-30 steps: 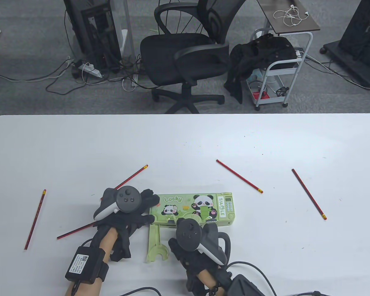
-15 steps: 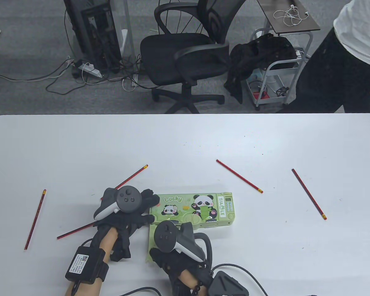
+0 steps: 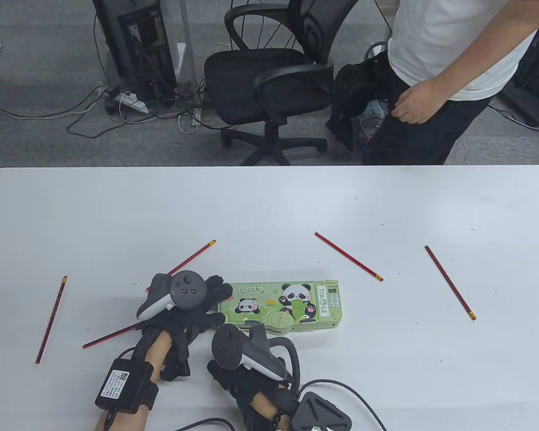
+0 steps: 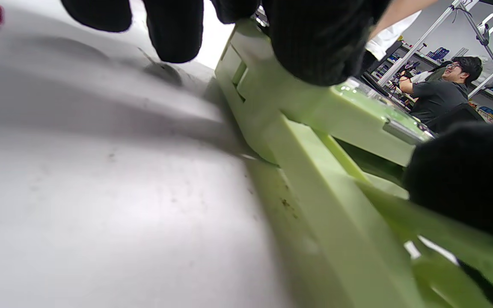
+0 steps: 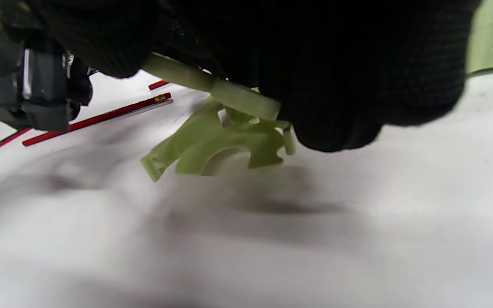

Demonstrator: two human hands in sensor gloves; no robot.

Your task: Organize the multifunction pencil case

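Observation:
The green panda pencil case [image 3: 292, 305] lies flat near the table's front edge. My left hand [image 3: 215, 305] holds its left end, thumb on the near side and fingers on the far side; the left wrist view shows my thumb [image 4: 319, 42] pressing the lid. From the case's near left corner a green fold-out arm [image 5: 229, 141] sticks out. My right hand [image 3: 236, 359] covers it in the table view. The right wrist view shows those fingers [image 5: 336, 98] curled round the arm, its forked end just above the table. Several red pencils lie loose, one [image 3: 110, 336] under my left wrist.
Other red pencils lie at far left [image 3: 51, 318], behind my left hand [image 3: 193, 259], right of centre [image 3: 348, 257] and far right [image 3: 450, 283]. A person in a white shirt [image 3: 435, 54] stands beyond the table's far edge, beside a black office chair [image 3: 269, 81].
My right hand moved left from the case's front down onto the fold-out arm and gripped it. A person walked in from the right behind the table. My left hand stayed put.

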